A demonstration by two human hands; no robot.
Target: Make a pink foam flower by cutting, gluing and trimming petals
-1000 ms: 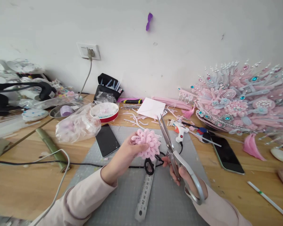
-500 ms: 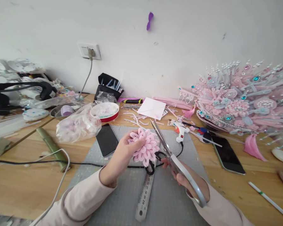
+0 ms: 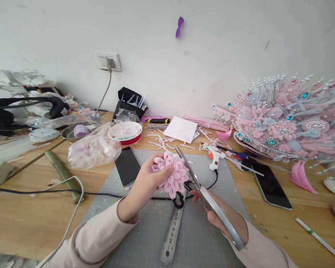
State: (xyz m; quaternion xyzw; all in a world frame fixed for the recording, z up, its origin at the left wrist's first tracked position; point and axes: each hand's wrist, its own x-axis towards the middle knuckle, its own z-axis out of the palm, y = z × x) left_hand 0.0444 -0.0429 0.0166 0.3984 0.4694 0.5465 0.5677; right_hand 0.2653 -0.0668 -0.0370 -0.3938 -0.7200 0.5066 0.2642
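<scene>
My left hand point(image 3: 152, 174) pinches a pink layered flower point(image 3: 173, 178) made of looped fuzzy strips, thumb over its front. In my right hand point(image 3: 216, 210) are large silver scissors point(image 3: 198, 183), the fingers closed round the handles. Their blades point up and left, beside the flower's right edge; whether they touch it I cannot tell. Below the flower, black loop handles point(image 3: 178, 201) of another tool lie over a steel ruler point(image 3: 171, 234) on the grey cutting mat point(image 3: 134, 230).
A white glue gun point(image 3: 214, 160) lies behind the scissors, its black cord crossing the mat. Phones lie left point(image 3: 127, 167) and right point(image 3: 272, 186). A red-rimmed bowl point(image 3: 125, 140) of beads stands at the back, and a large pink beaded headdress point(image 3: 284, 123) at the right.
The scissors have shifted slightly left, bringing the blades closer to the flower. My left hand still holds the flower in nearly the same place. The whole view has moved a little.
</scene>
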